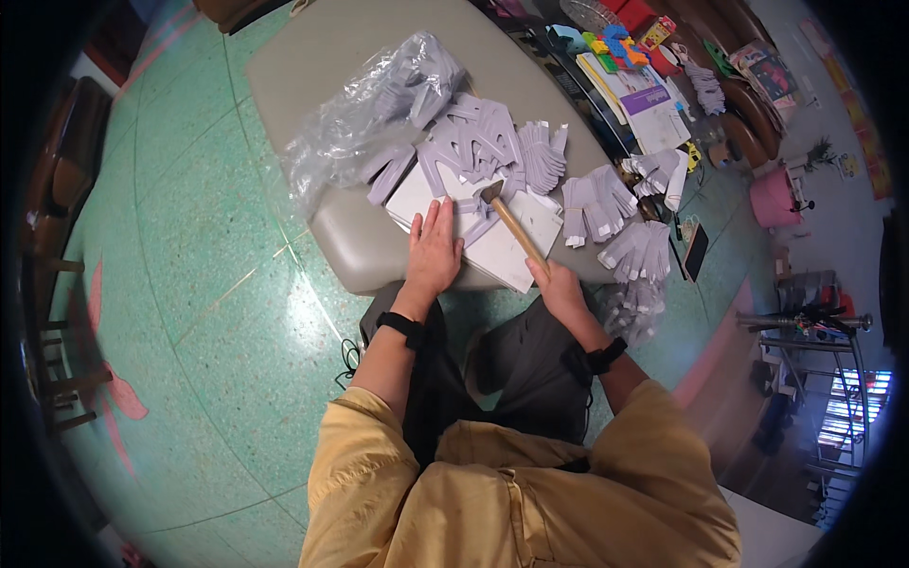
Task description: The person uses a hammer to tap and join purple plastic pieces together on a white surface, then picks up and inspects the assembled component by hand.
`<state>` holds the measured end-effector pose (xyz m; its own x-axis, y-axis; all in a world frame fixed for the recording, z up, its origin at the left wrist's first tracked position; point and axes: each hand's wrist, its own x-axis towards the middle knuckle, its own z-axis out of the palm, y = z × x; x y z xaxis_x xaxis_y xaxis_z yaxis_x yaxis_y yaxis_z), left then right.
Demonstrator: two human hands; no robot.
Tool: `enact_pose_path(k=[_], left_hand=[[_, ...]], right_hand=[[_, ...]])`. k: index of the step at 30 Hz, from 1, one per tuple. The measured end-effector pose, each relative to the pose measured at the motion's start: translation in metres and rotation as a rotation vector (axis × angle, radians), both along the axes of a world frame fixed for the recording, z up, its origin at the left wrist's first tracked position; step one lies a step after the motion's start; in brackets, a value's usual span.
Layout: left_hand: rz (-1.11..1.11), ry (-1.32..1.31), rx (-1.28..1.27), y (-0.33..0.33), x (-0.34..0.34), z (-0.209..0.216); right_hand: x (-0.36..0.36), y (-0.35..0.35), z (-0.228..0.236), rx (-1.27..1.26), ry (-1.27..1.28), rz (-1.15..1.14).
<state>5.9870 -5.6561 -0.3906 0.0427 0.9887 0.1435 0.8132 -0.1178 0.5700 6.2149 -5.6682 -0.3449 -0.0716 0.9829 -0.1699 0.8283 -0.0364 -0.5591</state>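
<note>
Green terrazzo floor, low grey cushioned bench (312, 95) as worktop. Right hand (559, 287) clenched round hammer (511, 220) handle, head resting on grey foam pieces (473, 151) atop white sheets (492, 248). Left hand (434, 248) lies flat, fingers spread, pinning sheets just left of hammer head. Approx 4 finished-looking stacks (615, 213) sit right; plastic bag (365, 114) w/ more pieces behind, so likely partway thru.

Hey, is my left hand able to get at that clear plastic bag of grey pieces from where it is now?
Probably yes: the left hand lies flat and empty on the white sheets, and only loose grey pieces lie before the plastic bag.
</note>
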Motion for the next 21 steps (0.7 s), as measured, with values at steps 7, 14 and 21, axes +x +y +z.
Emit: enact_pose_path(k=[7, 14, 21], left_hand=[[-0.005, 0.014, -0.055, 0.000, 0.003, 0.000], [0.023, -0.020, -0.002, 0.001, 0.002, -0.001], [0.132, -0.005, 0.213, 0.002, 0.020, 0.020]], right_hand=[[0.002, -0.021, 0.007, 0.095, 0.173, -0.097], [0.001, -0.007, 0.017, 0.087, 0.127, -0.043], [0.024, -0.007, 0.037, 0.085, 0.030, -0.205]])
